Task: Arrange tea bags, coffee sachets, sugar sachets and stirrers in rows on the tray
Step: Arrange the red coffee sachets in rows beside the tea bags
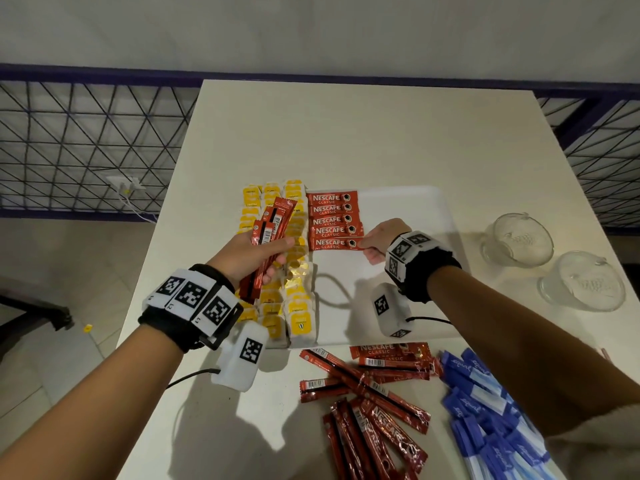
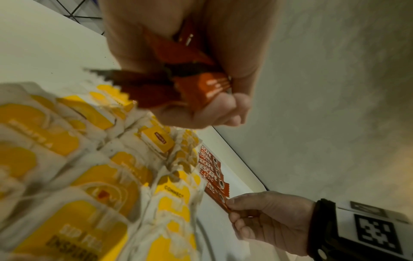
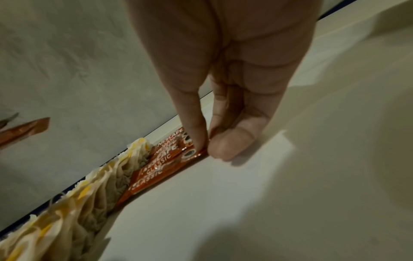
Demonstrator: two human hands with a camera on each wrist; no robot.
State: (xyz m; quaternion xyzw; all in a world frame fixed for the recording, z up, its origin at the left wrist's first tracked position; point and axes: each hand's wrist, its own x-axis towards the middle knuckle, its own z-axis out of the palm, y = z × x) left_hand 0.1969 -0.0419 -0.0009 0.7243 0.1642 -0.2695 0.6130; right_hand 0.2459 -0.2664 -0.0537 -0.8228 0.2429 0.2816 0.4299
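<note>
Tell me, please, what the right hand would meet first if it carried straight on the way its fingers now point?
Probably the tea bags: the right hand, pinching the nearest coffee sachet, points leftward along it toward their row. Height is unclear.

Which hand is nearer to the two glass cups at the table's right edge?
Right. The right hand pinches a coffee sachet on the tray, closer to the glass cups. The left hand holds sachets over the tea bags, farther left.

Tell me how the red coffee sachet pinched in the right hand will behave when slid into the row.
The red coffee sachet looks thin and flat, so probably light. Its glossy film may slide easily on the white tray. Held at one end by the right hand, it may flex slightly.
</note>
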